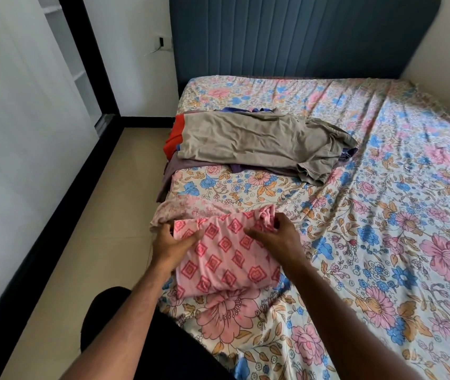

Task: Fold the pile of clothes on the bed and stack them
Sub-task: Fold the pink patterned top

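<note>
Pink cloth [226, 256] sits at the bed's [382, 215] near edge, partly folded. Your left hand [173, 242] pinches its left corner, right hand [275, 231] grips the bunched top edge, likely to square the fold. Pile [259, 141] waits beyond, well apart.
</note>
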{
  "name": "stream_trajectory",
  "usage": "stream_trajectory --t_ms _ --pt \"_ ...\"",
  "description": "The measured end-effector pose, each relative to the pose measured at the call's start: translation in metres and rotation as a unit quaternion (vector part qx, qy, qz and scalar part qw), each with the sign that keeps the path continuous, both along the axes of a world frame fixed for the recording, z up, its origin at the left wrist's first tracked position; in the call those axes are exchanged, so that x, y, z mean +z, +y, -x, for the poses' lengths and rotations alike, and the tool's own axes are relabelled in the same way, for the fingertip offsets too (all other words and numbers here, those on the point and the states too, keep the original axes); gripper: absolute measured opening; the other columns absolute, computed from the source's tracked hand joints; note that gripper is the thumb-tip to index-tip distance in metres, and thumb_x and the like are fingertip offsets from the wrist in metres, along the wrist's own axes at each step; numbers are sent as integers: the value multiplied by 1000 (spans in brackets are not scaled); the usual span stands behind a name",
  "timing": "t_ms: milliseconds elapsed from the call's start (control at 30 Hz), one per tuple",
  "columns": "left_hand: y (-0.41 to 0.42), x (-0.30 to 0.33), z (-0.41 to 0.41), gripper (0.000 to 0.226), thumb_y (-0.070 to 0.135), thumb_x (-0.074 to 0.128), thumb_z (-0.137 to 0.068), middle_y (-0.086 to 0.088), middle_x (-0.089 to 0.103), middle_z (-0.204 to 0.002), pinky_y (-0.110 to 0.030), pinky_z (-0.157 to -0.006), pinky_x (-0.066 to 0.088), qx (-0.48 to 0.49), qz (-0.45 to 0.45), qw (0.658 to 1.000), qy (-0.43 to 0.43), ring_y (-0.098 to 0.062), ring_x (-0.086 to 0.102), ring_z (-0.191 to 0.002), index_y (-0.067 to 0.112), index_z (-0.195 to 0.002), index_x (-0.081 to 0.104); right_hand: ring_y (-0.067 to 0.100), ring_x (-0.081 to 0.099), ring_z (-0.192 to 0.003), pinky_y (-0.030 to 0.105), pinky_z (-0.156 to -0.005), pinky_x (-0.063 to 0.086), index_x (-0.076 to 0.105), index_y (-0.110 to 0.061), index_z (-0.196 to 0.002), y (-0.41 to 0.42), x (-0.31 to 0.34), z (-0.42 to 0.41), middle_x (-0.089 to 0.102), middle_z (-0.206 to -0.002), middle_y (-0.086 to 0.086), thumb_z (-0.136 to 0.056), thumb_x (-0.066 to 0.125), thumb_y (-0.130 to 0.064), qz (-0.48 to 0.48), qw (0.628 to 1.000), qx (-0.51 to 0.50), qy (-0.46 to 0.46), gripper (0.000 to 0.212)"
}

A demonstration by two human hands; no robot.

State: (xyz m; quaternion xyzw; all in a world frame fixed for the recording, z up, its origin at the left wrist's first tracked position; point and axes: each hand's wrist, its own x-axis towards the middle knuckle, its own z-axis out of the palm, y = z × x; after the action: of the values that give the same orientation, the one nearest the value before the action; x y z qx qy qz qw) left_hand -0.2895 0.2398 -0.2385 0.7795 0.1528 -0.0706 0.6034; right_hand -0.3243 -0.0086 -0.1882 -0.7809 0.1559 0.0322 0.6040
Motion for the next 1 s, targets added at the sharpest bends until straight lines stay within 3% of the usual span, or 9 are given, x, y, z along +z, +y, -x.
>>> stream_trajectory --t_ms 133,267,367,500,600,667,867,933,1000 --pt "10 0 -5 67 14 93 -61 -10 77 -105 -52 -91 57 -38 157 985 57 -31 75 -95 12 -121 64 14 76 -67 27 -55 60 51 -14 -118 5 4 -5 71 -98 5 -86 80 -16 28 999 -12 -15 44" --pt "10 9 1 66 2 86 -60 -19 75 -105 -49 -90 57 -69 202 973 86 -35 74 -96 1 -122 63 15 76 -66 28 -54 60 47 -17 -118 9 8 -5 71 -97 3 -82 83 -15 64 998 14 -17 51" --pt "14 13 4 67 4 86 -60 -19 75 -105 -51 -94 55 -97 200 970 94 -35 74 -97 0 -122 63 25 77 -70 41 -62 64 44 -15 -116 8 9 -12 72 -99 12 -79 85 -11 14 999 19 41 55" --pt "25 20 10 74 17 97 -53 -23 72 -111 -58 -98 52 -149 202 967 50 -40 71 -103 1 -118 65 28 78 -79 44 -72 65 60 2 -110 -2 23 -13 78 -92 14 -81 81 -4 -48 994 69 70 36" --pt "28 47 7 80 26 101 -45 -27 71 -106 -51 -86 58 -195 193 962 2 -43 70 -102 -1 -111 65 34 77 -89 50 -82 63 67 4 -104 -18 43 -12 78 -96 16 -81 77 3 -71 992 101 26 25" --pt "23 76 -1 74 15 97 -53 -26 71 -107 -41 -79 61 -217 179 958 -52 -42 70 -103 -2 -116 63 38 75 -94 50 -83 62 67 7 -103 -31 61 -17 77 -99 19 -80 75 7 -79 990 110 -47 24" --pt "-20 121 -21 55 6 89 -71 -10 70 -122 -49 -94 57 -203 34 915 -347 -29 67 -114 10 -123 69 23 72 -93 36 -79 60 70 -1 -97 -66 98 -21 76 -98 8 -70 83 9 -1 933 107 -344 31" --pt "-30 95 -6 46 15 80 -79 -1 66 -124 -48 -96 56 -217 -101 885 -399 -18 62 -116 28 -121 69 12 65 -110 28 -87 57 68 -10 -94 -81 78 -5 68 -118 5 -77 76 13 96 916 160 -355 29" --pt "-34 55 18 50 20 71 -89 8 51 -143 -59 -117 32 -294 -306 831 -359 -11 43 -133 44 -131 57 5 49 -134 27 -105 51 69 -23 -93 -101 35 20 52 -145 -3 -83 67 9 193 916 238 -258 33"
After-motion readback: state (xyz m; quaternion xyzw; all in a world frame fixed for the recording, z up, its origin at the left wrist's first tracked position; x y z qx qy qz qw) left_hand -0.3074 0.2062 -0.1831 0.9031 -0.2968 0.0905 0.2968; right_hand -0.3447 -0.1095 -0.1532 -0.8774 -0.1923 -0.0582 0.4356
